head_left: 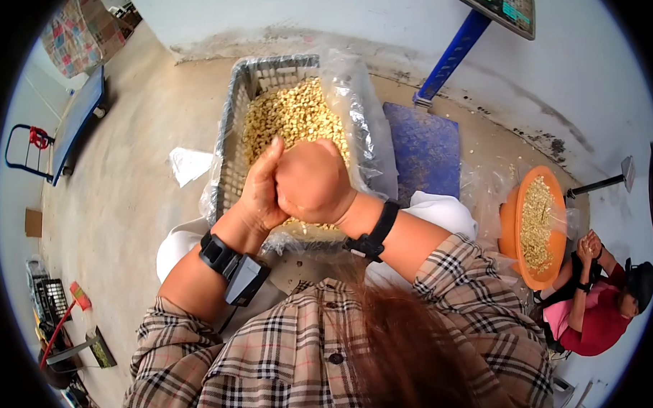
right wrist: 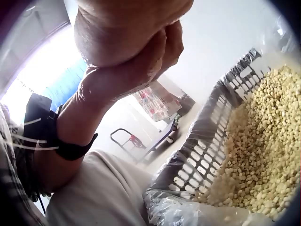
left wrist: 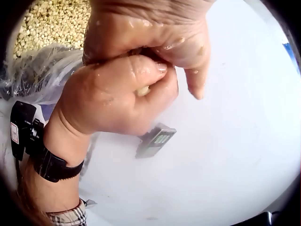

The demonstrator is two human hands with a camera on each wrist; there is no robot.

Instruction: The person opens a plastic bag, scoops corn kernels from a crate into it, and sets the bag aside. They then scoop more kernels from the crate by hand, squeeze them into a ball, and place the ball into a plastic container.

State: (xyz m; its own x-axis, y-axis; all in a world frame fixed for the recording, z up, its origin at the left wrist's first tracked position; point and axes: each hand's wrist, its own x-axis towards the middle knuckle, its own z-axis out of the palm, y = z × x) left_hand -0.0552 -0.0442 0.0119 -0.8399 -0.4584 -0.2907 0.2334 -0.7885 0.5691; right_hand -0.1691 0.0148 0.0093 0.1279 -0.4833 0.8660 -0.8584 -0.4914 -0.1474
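While two hands meet, one grey, plastic-lined crate [head_left: 228, 161] sits below them, holding pale yellow kernels [head_left: 287, 108]. Beyond them to the right, one blue-posted scale [head_left: 454, 54] shows unreadable green digits. Touching the left hand [head_left: 260, 195], the right hand [head_left: 311, 181] curls around one visible kernel [left wrist: 142, 91]; whether the left grips cannot be told.

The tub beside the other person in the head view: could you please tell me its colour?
The tub is orange, clearest in the head view.
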